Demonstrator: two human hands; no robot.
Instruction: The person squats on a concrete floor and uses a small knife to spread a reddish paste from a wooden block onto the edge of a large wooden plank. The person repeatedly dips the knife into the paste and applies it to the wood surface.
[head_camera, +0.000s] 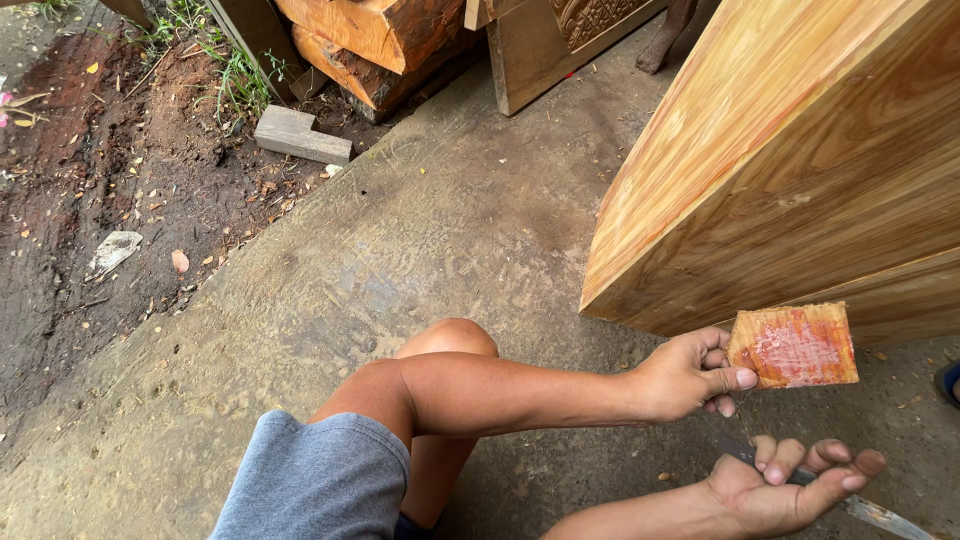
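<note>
Your left hand (690, 375) pinches the small red-smeared wood piece (795, 346) by its left edge just beneath the big slanted plank (800, 170), while your right hand (790, 485), nearer you, curls around a metal blade (875, 515) pointing right.

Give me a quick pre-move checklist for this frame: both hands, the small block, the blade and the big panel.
1. Left hand grips small wood block: ok.
2. Smeared reddish face of the block in view: ok.
3. Right hand closed around metal blade: ok.
4. Blade tip visible: not ok, cut off by the frame.
5. Block clear of the big wooden panel: cannot tell.
6. Concrete floor beside the knee free of tools: ok.
</note>
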